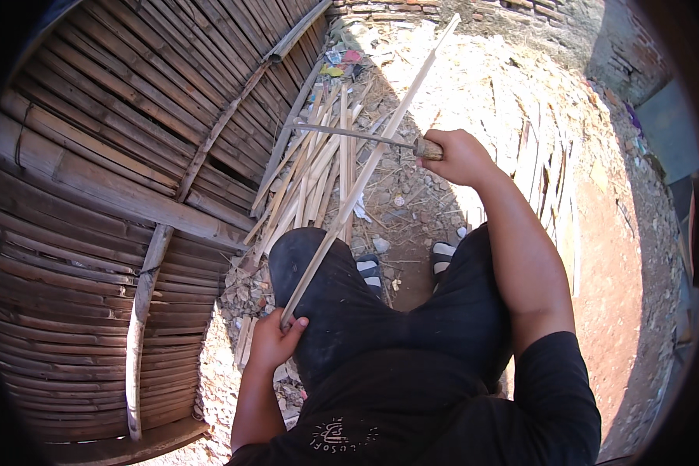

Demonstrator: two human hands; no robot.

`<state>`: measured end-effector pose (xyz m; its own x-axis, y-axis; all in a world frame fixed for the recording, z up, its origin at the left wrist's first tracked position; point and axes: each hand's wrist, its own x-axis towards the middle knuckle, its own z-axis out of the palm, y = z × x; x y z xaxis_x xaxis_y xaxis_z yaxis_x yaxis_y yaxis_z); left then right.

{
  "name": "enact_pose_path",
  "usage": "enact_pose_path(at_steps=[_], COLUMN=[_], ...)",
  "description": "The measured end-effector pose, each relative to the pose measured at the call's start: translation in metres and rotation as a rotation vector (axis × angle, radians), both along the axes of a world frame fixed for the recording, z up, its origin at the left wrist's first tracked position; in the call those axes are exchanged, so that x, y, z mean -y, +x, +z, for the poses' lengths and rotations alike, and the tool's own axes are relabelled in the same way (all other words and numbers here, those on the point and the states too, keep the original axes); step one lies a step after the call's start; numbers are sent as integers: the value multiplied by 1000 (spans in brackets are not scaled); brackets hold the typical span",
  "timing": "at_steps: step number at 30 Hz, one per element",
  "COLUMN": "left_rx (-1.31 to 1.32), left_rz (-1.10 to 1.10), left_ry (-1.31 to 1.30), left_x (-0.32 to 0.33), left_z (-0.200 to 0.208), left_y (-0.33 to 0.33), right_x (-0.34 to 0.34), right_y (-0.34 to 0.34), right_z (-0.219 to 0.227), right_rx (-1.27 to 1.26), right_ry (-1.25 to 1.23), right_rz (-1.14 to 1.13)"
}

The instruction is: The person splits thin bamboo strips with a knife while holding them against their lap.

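Note:
My left hand (278, 339) is closed round the near end of a long, thin bamboo strip (356, 186). The strip slants up and away to the right, passing over my left thigh. In my right hand (460, 158) is the wooden handle of a long-bladed knife (355, 133), gripped with the fingers wrapped round it. Its narrow blade points left and crosses the strip about midway along. Whether the edge touches the strip or only passes over it, I cannot tell.
A pile of split bamboo strips (316, 175) lies ahead on the left, by a bamboo slat wall (109, 132). More strips (541, 167) lie in the sun at right. Rubble covers the ground. A brick wall (520, 14) stands at the far end, with coloured scraps (334, 68) nearby.

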<state>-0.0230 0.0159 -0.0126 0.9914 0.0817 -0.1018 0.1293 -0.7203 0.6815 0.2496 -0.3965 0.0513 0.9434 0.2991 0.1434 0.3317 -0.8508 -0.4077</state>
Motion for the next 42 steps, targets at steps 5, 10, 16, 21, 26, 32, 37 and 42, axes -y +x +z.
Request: enact_pose_path(at_steps=[5,10,16,21,26,32,37,42], left_rx=[-2,-3,8,14,10,-9,-13,32], left_rz=[7,6,10,4,9,8,14,2], left_ry=[7,36,38,-7,23,17,11,15], left_x=[1,2,2,3,-1,3,1,2], left_z=[3,5,3,2,1,8,1,4], left_y=[-2,-2,-2,0,-2,0,-1,-2], right_x=[-31,-16,10,-7,-30,2,-1,-17], right_y=[-14,-6,3,-2,-12,6,1,-7], right_z=[2,-2,-2,-12,11,-7,-17,1], right_rx=[52,-28,-94,-107,-127,-176,40,0], right_ry=[-159,-18,168,94,-106,87,115,-50], right_rz=[323,269,19,282,339,126,228,251])
